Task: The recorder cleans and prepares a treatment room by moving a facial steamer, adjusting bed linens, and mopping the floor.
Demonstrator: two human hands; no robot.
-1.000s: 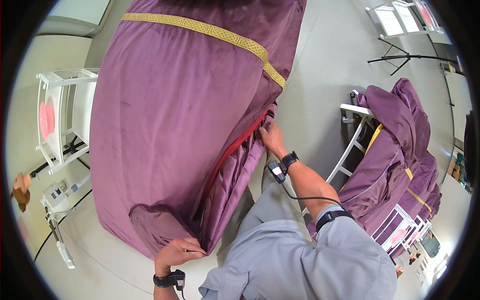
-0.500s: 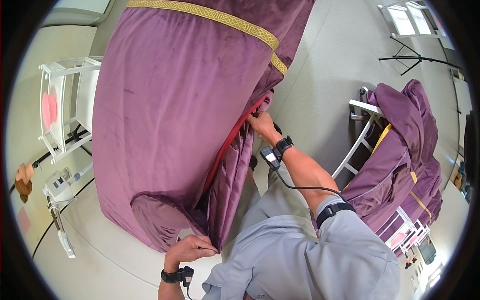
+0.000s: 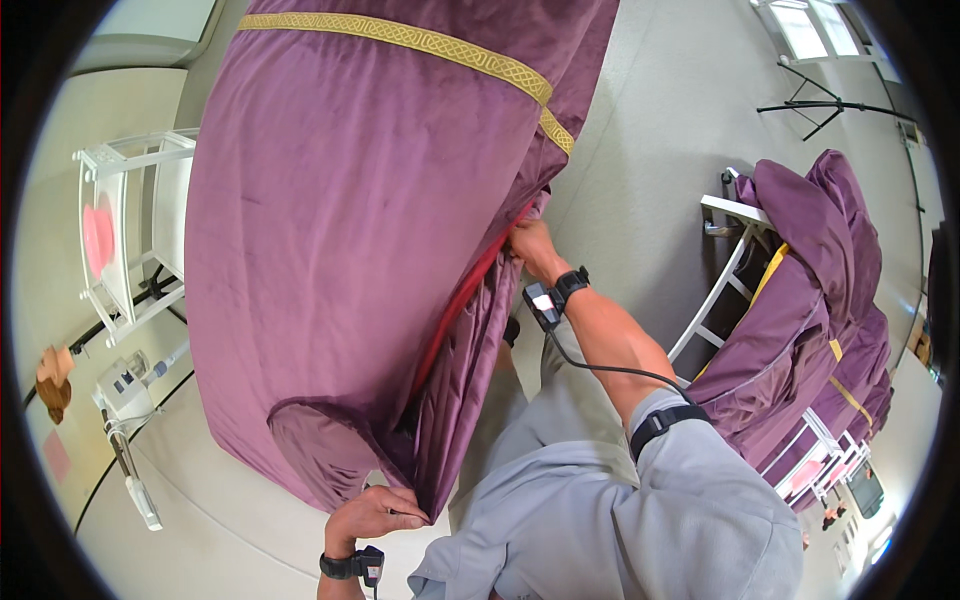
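Observation:
A large purple velvet cover [image 3: 350, 200] with a patterned gold band [image 3: 400, 32] drapes over a bed-like shape in front of me. Along its near right side the fabric gathers into folds, and a strip of red [image 3: 470, 290] shows between them. My right hand [image 3: 532, 248] grips the folded edge beside the upper end of that strip, its fingertips partly hidden by cloth. Down at the cover's near corner, my left hand [image 3: 375, 513] pinches the fabric between thumb and fingers. Next to it, the cloth hangs in a rounded, open fold [image 3: 325, 440].
To the right, more purple covers [image 3: 790, 330] lie heaped over white-framed furniture [image 3: 735, 270]. A black tripod stand [image 3: 825, 103] is at the far right. On the left are a white trolley [image 3: 120, 230] with a pink basin, a mannequin head [image 3: 55, 375] and a white device [image 3: 128, 390].
Both hands keep hold of the cloth. My right hand sits slightly farther right and lower, my left slightly lower. The view has shifted a little.

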